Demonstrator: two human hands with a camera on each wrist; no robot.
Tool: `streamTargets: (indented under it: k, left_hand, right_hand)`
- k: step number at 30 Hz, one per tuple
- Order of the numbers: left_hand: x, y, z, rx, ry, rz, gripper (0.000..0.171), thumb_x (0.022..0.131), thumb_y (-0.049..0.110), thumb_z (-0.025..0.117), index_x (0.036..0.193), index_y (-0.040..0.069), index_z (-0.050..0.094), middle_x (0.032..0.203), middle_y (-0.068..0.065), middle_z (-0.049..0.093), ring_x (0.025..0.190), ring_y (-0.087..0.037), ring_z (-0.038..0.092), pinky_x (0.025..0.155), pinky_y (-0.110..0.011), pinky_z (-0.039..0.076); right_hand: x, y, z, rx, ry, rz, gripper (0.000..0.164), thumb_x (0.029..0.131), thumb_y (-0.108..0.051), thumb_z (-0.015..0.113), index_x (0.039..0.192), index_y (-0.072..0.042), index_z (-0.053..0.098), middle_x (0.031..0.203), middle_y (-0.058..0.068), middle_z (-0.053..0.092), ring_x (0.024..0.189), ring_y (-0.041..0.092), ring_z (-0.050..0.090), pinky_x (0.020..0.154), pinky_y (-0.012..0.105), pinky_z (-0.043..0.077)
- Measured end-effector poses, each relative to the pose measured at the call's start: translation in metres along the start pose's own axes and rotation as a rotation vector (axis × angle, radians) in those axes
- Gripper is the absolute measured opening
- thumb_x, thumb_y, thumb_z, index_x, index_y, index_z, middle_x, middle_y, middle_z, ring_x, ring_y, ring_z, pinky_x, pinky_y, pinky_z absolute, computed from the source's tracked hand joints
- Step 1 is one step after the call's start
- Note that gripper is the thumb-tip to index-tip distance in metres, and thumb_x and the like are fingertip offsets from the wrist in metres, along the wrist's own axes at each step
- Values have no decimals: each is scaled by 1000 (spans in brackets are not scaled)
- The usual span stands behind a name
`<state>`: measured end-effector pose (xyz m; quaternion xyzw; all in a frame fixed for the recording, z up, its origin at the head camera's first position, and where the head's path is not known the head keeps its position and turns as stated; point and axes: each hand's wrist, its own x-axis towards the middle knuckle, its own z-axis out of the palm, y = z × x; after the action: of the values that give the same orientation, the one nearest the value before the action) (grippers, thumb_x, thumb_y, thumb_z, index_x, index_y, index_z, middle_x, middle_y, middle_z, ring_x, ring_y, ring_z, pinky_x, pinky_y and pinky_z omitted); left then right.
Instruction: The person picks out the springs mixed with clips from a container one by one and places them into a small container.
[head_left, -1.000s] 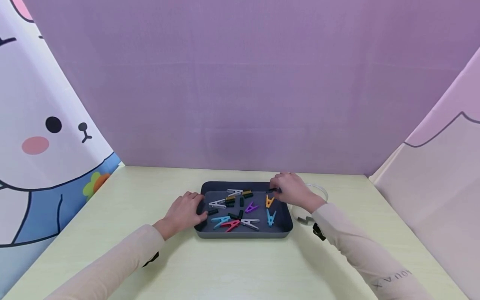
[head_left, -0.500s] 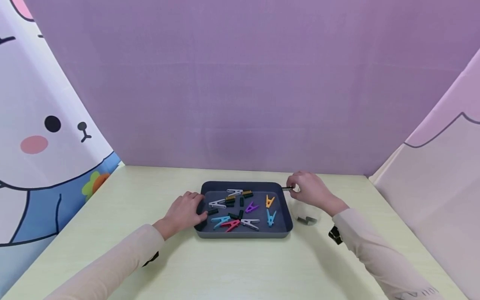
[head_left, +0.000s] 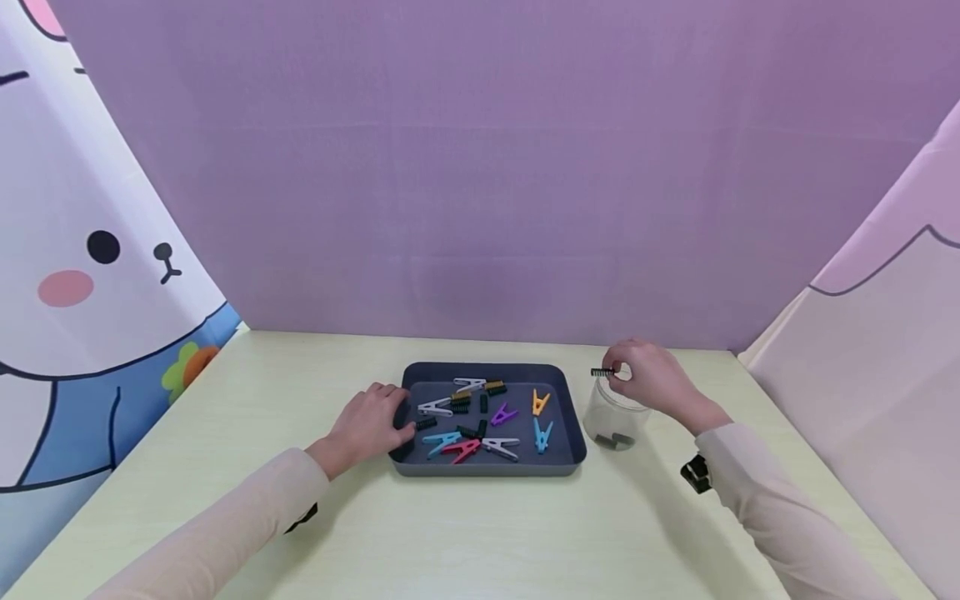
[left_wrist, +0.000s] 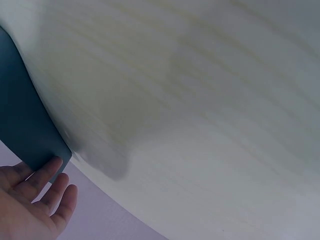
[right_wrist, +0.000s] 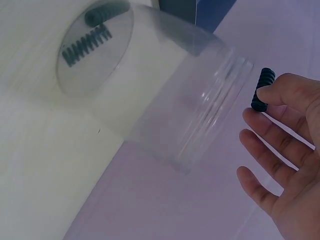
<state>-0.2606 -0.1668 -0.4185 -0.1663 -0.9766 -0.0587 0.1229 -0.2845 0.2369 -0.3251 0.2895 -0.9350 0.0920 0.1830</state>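
My right hand (head_left: 656, 379) pinches a black coil spring (right_wrist: 263, 90) between thumb and index finger, with the other fingers spread apart. The spring is just above and beside the mouth of a clear jar (head_left: 611, 412). Two dark springs (right_wrist: 87, 45) show at the jar's bottom in the right wrist view. My left hand (head_left: 370, 423) grips the left side of a dark grey tray (head_left: 487, 469); in the left wrist view its fingertips (left_wrist: 56, 162) touch the tray's outer wall. Inside the tray lie black springs (head_left: 483, 404) and coloured clips, among them a purple clip (head_left: 502, 414).
The tray also holds an orange clip (head_left: 540, 403), blue clips (head_left: 542, 436), a red clip (head_left: 463, 450) and silver clips (head_left: 500, 447). Gold pieces (head_left: 493, 385) lie near its back. A purple cloth (head_left: 480, 183) rises behind the pale table (head_left: 465, 533).
My right hand has moved right, carrying the black spring from above the tray's back right corner to the jar's mouth. The left hand and tray have stayed in place.
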Motion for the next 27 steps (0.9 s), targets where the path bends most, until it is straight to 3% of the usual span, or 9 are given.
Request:
streamTargets:
  k: [12, 27]
  left_hand:
    - [0, 1, -1, 5, -1, -1, 53, 77, 42, 63, 114, 5, 59, 114, -12, 61, 105, -28, 55, 84, -43, 49]
    - [0, 3, -2, -17, -18, -15, 53, 78, 42, 63, 115, 5, 58, 116, -13, 60, 108, -29, 54, 87, -45, 47]
  right_hand:
    - [-11, 14, -1, -3, 14, 15, 12, 69, -5, 69, 79, -9, 67, 75, 0, 61, 74, 18, 54, 63, 34, 44]
    - [-16, 17, 19, -59, -63, 14, 12, 69, -4, 70, 78, -10, 67, 74, -1, 63, 73, 19, 56, 61, 37, 45]
